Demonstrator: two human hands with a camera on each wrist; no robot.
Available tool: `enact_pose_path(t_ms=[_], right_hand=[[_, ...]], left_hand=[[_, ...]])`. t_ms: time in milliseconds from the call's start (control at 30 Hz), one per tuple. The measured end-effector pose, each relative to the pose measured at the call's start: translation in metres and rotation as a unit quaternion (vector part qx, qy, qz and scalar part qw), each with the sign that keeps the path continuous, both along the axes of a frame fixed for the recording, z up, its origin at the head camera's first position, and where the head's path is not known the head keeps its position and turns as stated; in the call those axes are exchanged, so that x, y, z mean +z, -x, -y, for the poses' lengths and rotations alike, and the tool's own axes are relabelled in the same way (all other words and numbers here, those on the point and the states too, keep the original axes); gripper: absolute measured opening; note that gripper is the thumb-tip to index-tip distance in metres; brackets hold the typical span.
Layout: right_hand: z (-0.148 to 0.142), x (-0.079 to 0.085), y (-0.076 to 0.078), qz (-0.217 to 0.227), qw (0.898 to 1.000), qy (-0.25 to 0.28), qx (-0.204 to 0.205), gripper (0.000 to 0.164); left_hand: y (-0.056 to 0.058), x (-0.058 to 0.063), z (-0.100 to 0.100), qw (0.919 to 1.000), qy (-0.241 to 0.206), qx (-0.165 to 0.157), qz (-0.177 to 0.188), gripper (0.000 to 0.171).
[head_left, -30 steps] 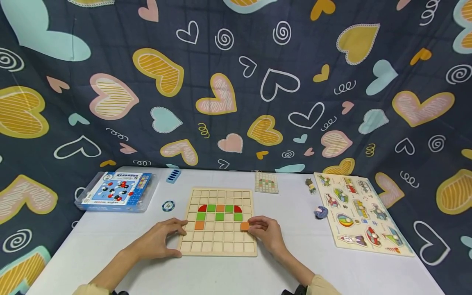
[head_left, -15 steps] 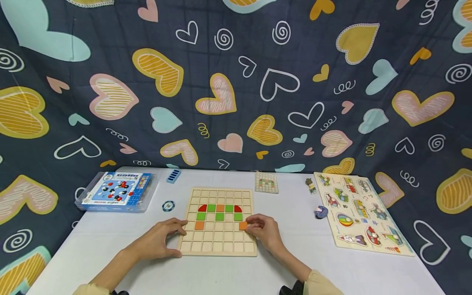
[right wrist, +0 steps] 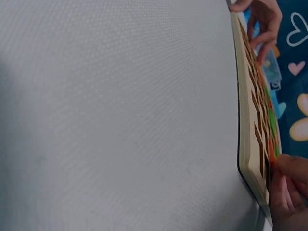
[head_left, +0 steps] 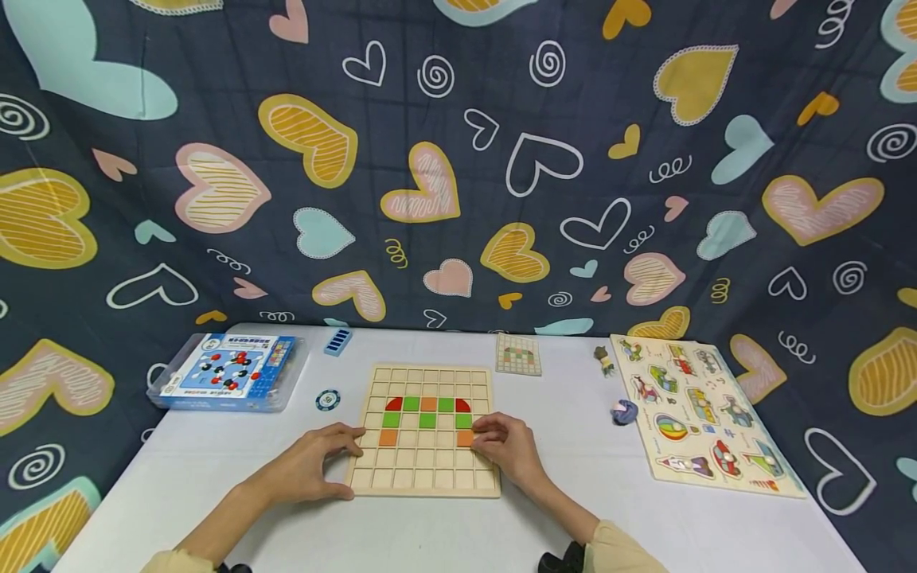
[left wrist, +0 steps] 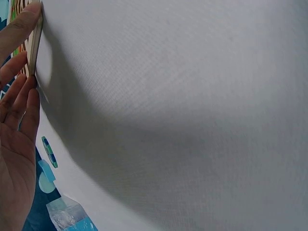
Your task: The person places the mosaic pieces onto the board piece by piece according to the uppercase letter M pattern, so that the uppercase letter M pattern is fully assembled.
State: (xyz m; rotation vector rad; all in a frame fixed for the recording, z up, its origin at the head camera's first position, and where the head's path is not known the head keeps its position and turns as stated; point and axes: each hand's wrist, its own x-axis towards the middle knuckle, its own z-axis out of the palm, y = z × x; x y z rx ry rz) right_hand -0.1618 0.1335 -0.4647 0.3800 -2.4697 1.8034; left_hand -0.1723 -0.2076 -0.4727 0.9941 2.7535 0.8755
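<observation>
A wooden grid board [head_left: 423,482] lies on the white table, with several green, red and orange tiles set in its cells. My right hand [head_left: 507,448] pinches an orange square tile [head_left: 465,438] at a cell near the board's right edge; the right wrist view shows the fingertips [right wrist: 280,166] low over the board's surface, the tile barely visible. My left hand [head_left: 308,464] touches the board's left edge, fingers extended and thumb near the front left corner. Another orange tile [head_left: 388,438] sits in the same row on the left side.
Behind the board lies a small pattern card [head_left: 518,355]. On the left are a boxed molecule set [head_left: 225,370], a round chip [head_left: 328,399] and a blue slotted piece [head_left: 338,341]. A picture puzzle board [head_left: 705,418], purple ball [head_left: 624,412] and small figure [head_left: 603,361] lie right.
My right hand has moved slightly left with the orange tile, from the board's right rim to a cell in line with the green tile above. The left hand has stayed put.
</observation>
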Motion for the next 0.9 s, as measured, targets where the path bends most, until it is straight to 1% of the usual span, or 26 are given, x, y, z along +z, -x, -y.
enact_pose_path(t_ms=[100, 167, 233, 300, 367, 400, 433, 467, 533, 600, 633, 667, 700, 733, 833, 900], right_hand=[[0.002, 0.008, -0.003, 0.004, 1.0, 0.003, 0.008, 0.023], [0.0, 0.003, -0.001, 0.009, 1.0, 0.005, 0.008, 0.023], [-0.004, -0.004, 0.002, 0.006, 1.0, -0.001, 0.0, 0.023], [-0.012, -0.012, 0.006, -0.017, 0.999, -0.033, -0.011, 0.03], [-0.021, -0.015, 0.009, -0.052, 0.994, -0.099, -0.022, 0.039], [-0.026, -0.016, 0.009, -0.078, 0.986, -0.144, -0.03, 0.044], [-0.03, -0.016, 0.01, -0.11, 0.974, -0.195, -0.037, 0.05], [-0.034, -0.016, 0.01, -0.141, 0.958, -0.244, -0.046, 0.056], [-0.039, -0.016, 0.009, -0.186, 0.922, -0.333, -0.068, 0.062], [-0.042, -0.017, 0.009, -0.217, 0.888, -0.395, -0.092, 0.066], [-0.042, -0.018, 0.009, -0.221, 0.876, -0.416, -0.1, 0.068], [-0.042, -0.019, 0.008, -0.215, 0.868, -0.435, -0.106, 0.07], [-0.042, -0.019, 0.008, -0.208, 0.863, -0.447, -0.108, 0.072], [-0.041, -0.019, 0.007, -0.198, 0.86, -0.457, -0.108, 0.074], [-0.038, -0.018, 0.006, -0.175, 0.855, -0.476, -0.104, 0.077], [-0.036, -0.017, 0.006, -0.165, 0.855, -0.481, -0.102, 0.077]], left_hand=[[0.0, 0.0, 0.0, 1.0, 0.001, -0.001, 0.0, 0.047], [-0.002, 0.001, 0.001, 1.0, -0.002, 0.0, 0.006, 0.046], [-0.004, 0.002, 0.001, 0.9998, -0.009, 0.004, 0.018, 0.046], [-0.008, 0.002, 0.0, 0.9995, -0.019, 0.017, 0.018, 0.051], [-0.012, 0.0, -0.002, 0.9987, -0.025, 0.044, -0.003, 0.055], [-0.013, -0.001, -0.004, 0.9976, -0.024, 0.057, -0.03, 0.057], [-0.014, -0.003, -0.006, 0.9953, -0.017, 0.074, -0.061, 0.059], [-0.013, -0.005, -0.009, 0.991, -0.002, 0.094, -0.095, 0.061], [-0.011, -0.008, -0.017, 0.9785, 0.031, 0.134, -0.154, 0.065], [-0.008, -0.01, -0.025, 0.9658, 0.065, 0.162, -0.192, 0.072], [-0.006, -0.01, -0.03, 0.9618, 0.079, 0.176, -0.195, 0.075], [-0.005, -0.009, -0.034, 0.9593, 0.087, 0.186, -0.194, 0.078], [-0.003, -0.008, -0.038, 0.9581, 0.092, 0.194, -0.189, 0.081], [-0.003, -0.007, -0.042, 0.9575, 0.096, 0.201, -0.183, 0.083], [-0.001, -0.003, -0.05, 0.958, 0.106, 0.216, -0.156, 0.086], [-0.001, -0.002, -0.053, 0.9581, 0.113, 0.22, -0.144, 0.087]])
